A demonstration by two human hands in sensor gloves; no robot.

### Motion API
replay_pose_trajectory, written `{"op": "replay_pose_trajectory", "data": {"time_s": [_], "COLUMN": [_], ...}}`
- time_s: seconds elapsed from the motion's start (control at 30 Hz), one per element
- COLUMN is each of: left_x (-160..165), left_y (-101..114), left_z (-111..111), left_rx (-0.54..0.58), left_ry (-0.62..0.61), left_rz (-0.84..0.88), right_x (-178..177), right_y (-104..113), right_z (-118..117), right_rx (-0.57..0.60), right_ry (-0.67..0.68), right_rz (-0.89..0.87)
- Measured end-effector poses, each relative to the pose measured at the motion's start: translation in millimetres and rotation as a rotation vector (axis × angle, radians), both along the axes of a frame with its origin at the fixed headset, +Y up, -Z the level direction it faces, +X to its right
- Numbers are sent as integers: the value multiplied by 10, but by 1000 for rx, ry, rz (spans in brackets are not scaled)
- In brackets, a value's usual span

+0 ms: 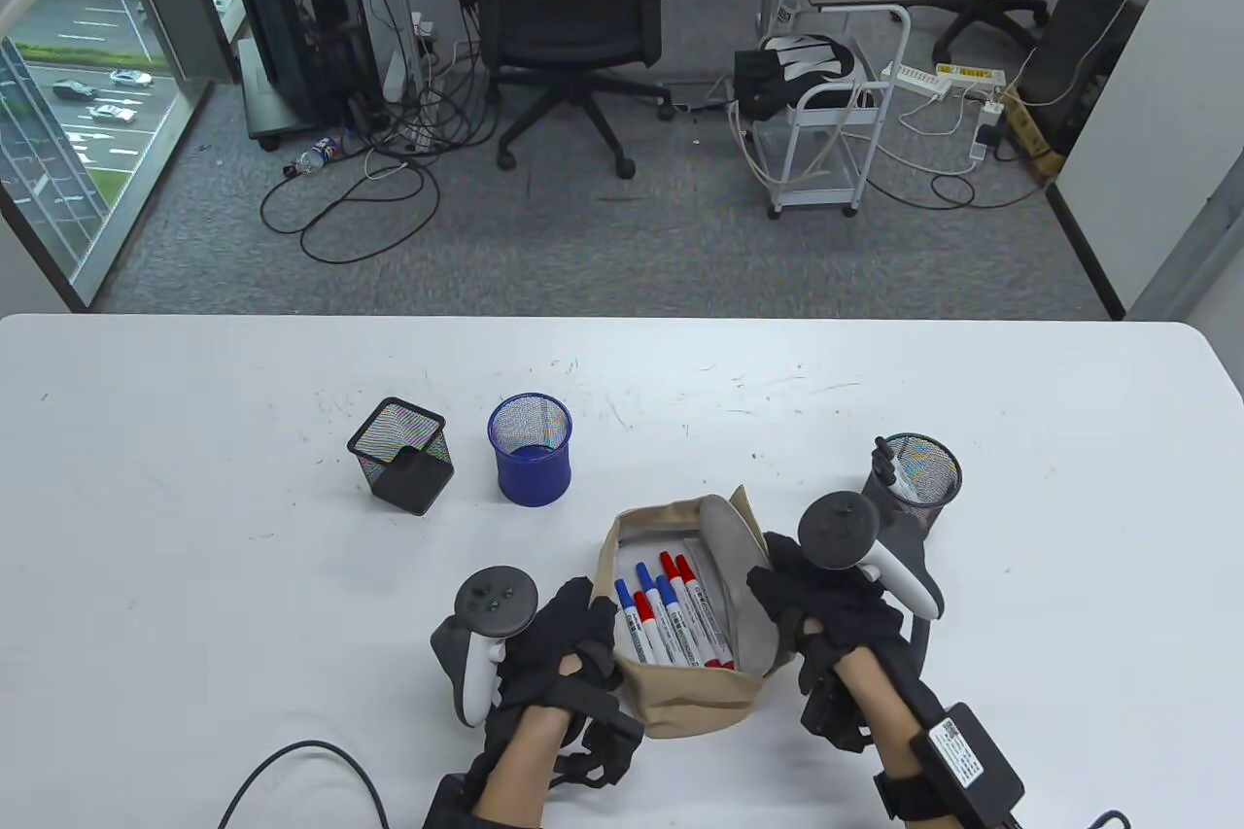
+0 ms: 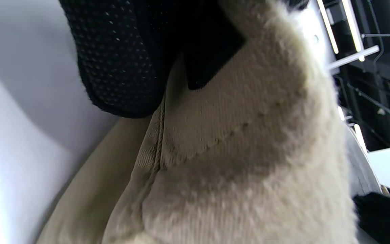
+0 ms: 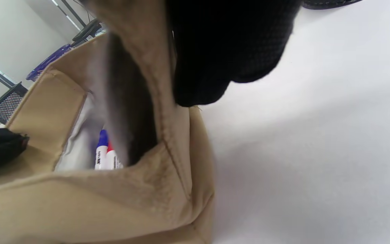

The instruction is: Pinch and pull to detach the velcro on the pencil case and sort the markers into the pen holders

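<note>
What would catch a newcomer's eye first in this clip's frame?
The tan pencil case lies near the table's front edge, held wide open by the left hand and right hand gripping opposite sides of its mouth. Inside it lie red- and blue-capped markers. Behind it stand three mesh pen holders: a square black one, a blue one, and a round black one at right.
</note>
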State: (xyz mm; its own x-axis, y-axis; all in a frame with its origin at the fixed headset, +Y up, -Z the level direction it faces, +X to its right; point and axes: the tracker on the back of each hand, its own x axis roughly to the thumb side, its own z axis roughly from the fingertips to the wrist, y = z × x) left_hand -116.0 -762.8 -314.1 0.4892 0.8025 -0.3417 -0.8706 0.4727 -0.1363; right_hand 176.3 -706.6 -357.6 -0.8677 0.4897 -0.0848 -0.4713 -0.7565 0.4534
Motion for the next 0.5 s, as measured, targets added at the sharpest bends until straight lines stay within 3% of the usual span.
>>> {"op": "replay_pose_trajectory", "data": {"time_s": [0.17, 0.33, 0.43, 0.5], "left_x": [71, 292, 476, 594], "left_y": [251, 839, 1103, 1141], "left_z": [-9, -25, -34, -104], "left_rx": [31, 78, 129, 77], "left_ry": [9, -67, -93, -148], "left_rz": [-246, -461, -504, -425], "right_x": [30, 21, 25, 30], "right_y": [-17, -12, -15, -17], "right_z": [-6, 9, 9, 6], "right_rx": [2, 6, 6, 4], "right_ry": [-16, -19, -19, -22], "right_rz": [-12, -28, -31, -31]}}
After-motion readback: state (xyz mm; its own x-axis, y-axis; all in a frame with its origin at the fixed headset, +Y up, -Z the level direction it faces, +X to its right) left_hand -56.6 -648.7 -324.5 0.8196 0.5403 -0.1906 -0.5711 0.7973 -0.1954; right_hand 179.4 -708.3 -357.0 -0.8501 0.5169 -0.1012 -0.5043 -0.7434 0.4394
